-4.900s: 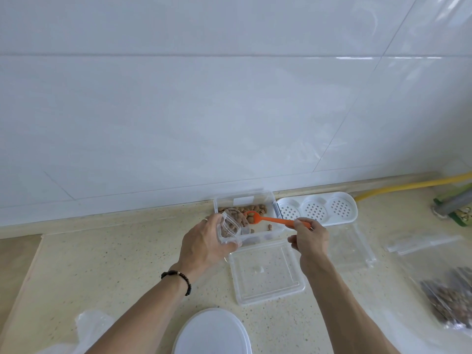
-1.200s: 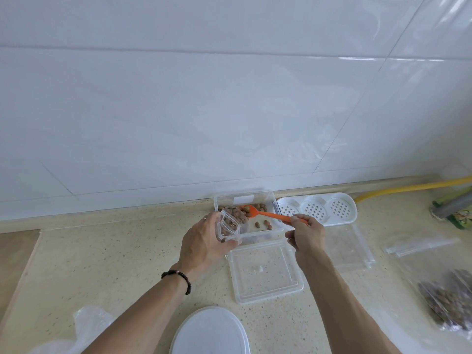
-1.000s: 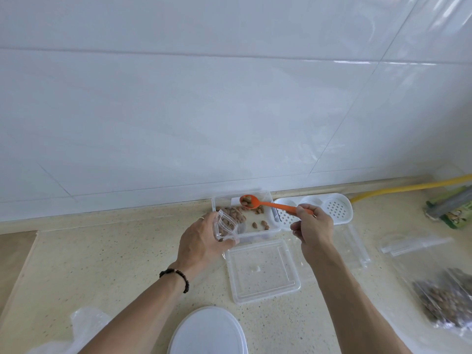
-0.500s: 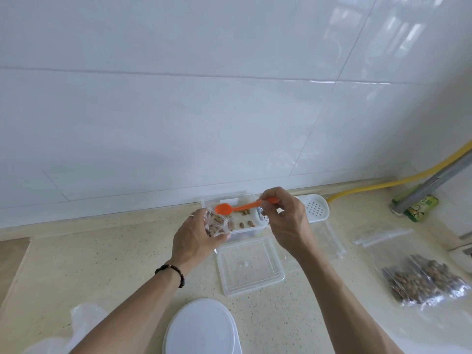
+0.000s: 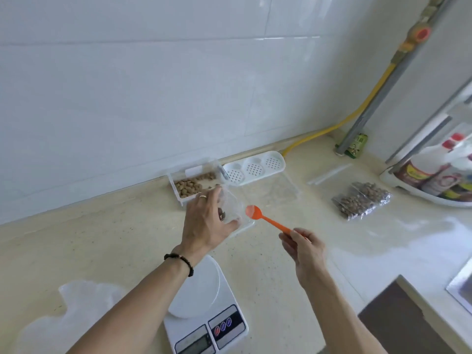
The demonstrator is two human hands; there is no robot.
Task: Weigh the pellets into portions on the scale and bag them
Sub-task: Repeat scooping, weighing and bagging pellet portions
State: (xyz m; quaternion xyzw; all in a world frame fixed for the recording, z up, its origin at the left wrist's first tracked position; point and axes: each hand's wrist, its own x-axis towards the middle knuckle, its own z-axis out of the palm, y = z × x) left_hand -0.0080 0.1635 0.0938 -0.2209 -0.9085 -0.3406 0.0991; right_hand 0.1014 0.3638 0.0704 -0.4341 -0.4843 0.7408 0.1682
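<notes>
My left hand grips a small clear cup with a few brown pellets in it, held above the counter in front of the clear pellet box by the wall. Pinched by its handle in my right hand, the orange spoon points its empty bowl toward the cup. The white digital scale sits near me, partly under my left forearm; its platform is bare. Two filled clear bags of pellets lie to the right.
A clear lid lies under the cup. A white perforated tray and an empty clear bag lie behind. Bottles stand in a white rack at far right. Crumpled clear plastic lies at near left. A yellow hose runs along the wall.
My head has turned down and right, bringing the scale's display into view. Both hands have drawn back from the pellet box; the spoon has left the cup's mouth and is empty.
</notes>
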